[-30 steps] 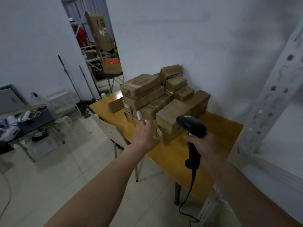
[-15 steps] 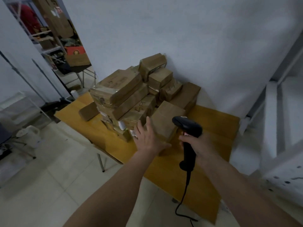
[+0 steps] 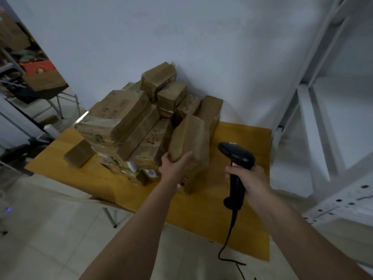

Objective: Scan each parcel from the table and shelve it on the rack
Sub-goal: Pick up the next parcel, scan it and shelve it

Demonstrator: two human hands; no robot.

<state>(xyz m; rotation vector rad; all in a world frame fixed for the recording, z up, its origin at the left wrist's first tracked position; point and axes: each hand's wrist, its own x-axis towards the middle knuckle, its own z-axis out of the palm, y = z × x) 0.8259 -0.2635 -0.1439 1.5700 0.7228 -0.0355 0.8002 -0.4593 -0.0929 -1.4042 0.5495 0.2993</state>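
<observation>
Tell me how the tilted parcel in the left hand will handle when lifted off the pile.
The tilted parcel looks like a taped cardboard box, so probably stiff. Its glossy wrapping may be slippery under the left hand, which grips only its lower corner. Neighbouring parcels lean close, so they might shift.

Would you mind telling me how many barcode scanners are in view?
1: the black barcode scanner is held by its handle in the right hand, above the table, right of the parcel pile.
</observation>
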